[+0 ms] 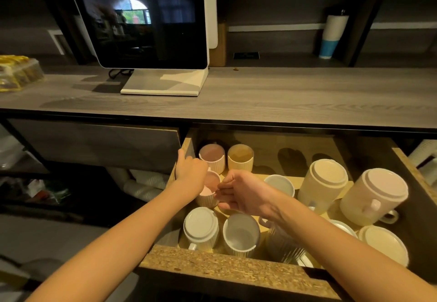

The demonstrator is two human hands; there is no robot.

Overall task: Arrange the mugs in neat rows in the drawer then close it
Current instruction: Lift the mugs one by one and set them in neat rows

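Observation:
The open drawer (pixel 212 271) below the counter holds several ribbed mugs. At the back left a pink mug (pixel 212 156) and a yellow mug (pixel 240 157) stand upright side by side. In front of them is another pink mug (pixel 208 195); my left hand (pixel 190 171) grips its left rim and my right hand (pixel 241 194) touches its right side, fingers curled. A white mug (pixel 201 228) stands upside down near the front, a white upright mug (pixel 241 235) beside it. Two large mugs (pixel 324 183) (pixel 376 195) lie upside down and tilted at the right.
A grey wooden counter (pixel 283 93) runs above the drawer and carries a monitor (pixel 151 18) on a white stand. A wrapped food package (pixel 19 72) sits at the counter's left. A paper cup stack (pixel 332 34) stands on the back shelf. Stacked cups (pixel 142 188) lie left of the drawer.

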